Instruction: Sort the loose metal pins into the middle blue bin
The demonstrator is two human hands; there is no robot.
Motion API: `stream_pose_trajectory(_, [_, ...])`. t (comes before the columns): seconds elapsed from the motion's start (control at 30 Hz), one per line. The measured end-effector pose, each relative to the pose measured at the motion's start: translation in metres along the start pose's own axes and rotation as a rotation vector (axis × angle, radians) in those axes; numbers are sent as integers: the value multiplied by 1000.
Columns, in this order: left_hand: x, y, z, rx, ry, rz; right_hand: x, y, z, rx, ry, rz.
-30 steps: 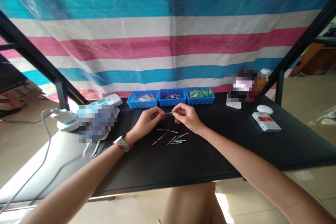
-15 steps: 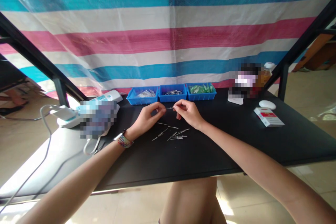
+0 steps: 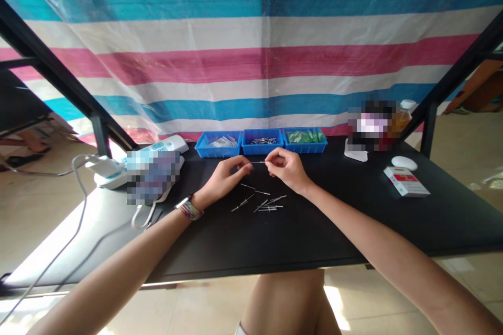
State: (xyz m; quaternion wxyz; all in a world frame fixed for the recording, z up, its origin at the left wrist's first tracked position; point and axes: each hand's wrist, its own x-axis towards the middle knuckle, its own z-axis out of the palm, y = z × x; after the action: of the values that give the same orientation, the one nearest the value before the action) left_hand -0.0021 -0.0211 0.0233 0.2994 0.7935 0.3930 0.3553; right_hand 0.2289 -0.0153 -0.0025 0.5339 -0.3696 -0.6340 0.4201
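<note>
Between my hands, above the black table, a thin silver metal pin is held roughly level. The thumb and fingertips of my left hand close at its left end. Pinched at the other end are the fingers of my right hand. Several similar pins lie loosely on the tabletop below, some crossing each other and some with a small collar partway along. Just beyond my hands, a blue bin contains many more silver pieces.
The left blue bin holds clear plastic bags; the right one holds green packets. At left are a power strip and cable. A small box, white oval object and bottle stand right. Striped sheeting hangs behind.
The camera view has shifted slightly, moving the whole scene a little to the right. The pin between my hands looks more level. Both hands keep nearly the same pose.
</note>
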Motion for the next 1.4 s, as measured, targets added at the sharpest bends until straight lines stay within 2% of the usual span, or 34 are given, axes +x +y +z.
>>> stream_pose_trajectory(0.13, [-1, 2, -5, 53, -188, 75, 24, 0, -17, -307, 271, -190])
stream_pose_trajectory(0.2, [-2, 1, -5, 124, -277, 149, 35, 3, -27, -465, 281, -286])
stream_pose_trajectory(0.27, [-2, -1, -3, 176, -314, 194, 40, 9, -37, -535, 302, -324])
stream_pose_trajectory(0.43, [-1, -5, -1, 174, -315, 203, 26, 12, -41, -544, 349, -289])
stream_pose_trajectory(0.67, [0, -16, -2, 189, -250, 127, 6, 0, -20, -515, 119, -296])
stream_pose_trajectory(0.8, [2, -12, -3, 181, -217, 136, 0, 2, -12, -480, -6, -312])
stream_pose_trajectory(0.93, [5, -8, -6, 45, -94, 118, -4, -1, -7, -444, -76, -271])
stream_pose_trajectory(1.07, [6, -9, -7, -166, 23, 19, -7, -5, 0, -322, -135, -182])
stream_pose_trajectory(1.2, [4, -10, -5, -276, 96, -64, -9, -6, 8, -165, -151, -71])
stream_pose_trajectory(1.4, [3, -6, -2, -301, 116, -118, -10, -5, 11, -4, -56, -6])
